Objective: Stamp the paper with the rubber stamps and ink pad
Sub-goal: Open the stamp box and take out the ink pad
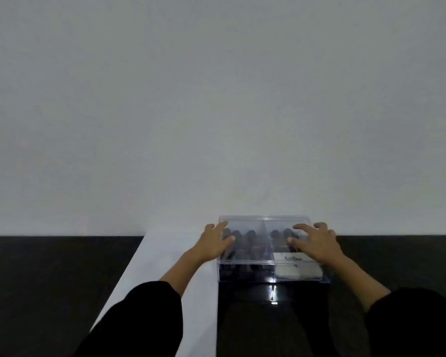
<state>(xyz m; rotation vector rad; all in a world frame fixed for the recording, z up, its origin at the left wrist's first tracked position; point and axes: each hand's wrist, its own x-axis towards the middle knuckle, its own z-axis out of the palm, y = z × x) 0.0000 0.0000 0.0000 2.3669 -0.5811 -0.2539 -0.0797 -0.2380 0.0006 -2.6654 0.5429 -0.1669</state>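
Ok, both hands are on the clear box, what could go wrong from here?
The lid is on, with the left hand and right hand resting on top. If it sticks and then pops off, the stamps inside the clear box may tip or spill. The box sits right beside the paper, so a slide leftward could push or crease the sheet.

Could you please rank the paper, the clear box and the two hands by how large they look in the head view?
1. paper
2. clear box
3. left hand and right hand: they look alike, so I leave them tied.
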